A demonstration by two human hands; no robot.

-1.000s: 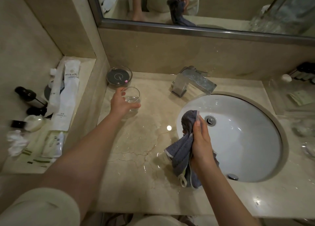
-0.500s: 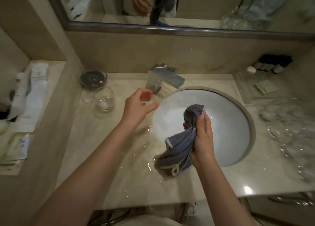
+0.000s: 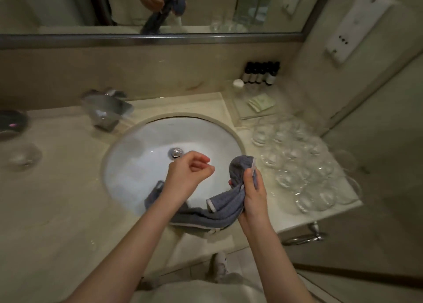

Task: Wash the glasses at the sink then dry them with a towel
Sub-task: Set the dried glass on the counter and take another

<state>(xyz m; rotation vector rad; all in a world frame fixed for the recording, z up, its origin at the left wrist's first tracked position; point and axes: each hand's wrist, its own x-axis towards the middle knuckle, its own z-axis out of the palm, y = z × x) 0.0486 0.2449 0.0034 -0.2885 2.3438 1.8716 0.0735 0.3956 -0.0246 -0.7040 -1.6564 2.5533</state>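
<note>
R hand (image 3: 253, 194) grips grey-blue towel (image 3: 225, 213) over sink (image 3: 137, 147) front rim; L hand (image 3: 186, 173) loosely curled, empty, above basin. Cluster of clear glasses (image 3: 297, 160) on counter (image 3: 57, 199) right of sink.

left hand (image 3: 186, 174) hangs loosely curled, holding nothing; right hand (image 3: 253, 193) grips cloth.
</note>
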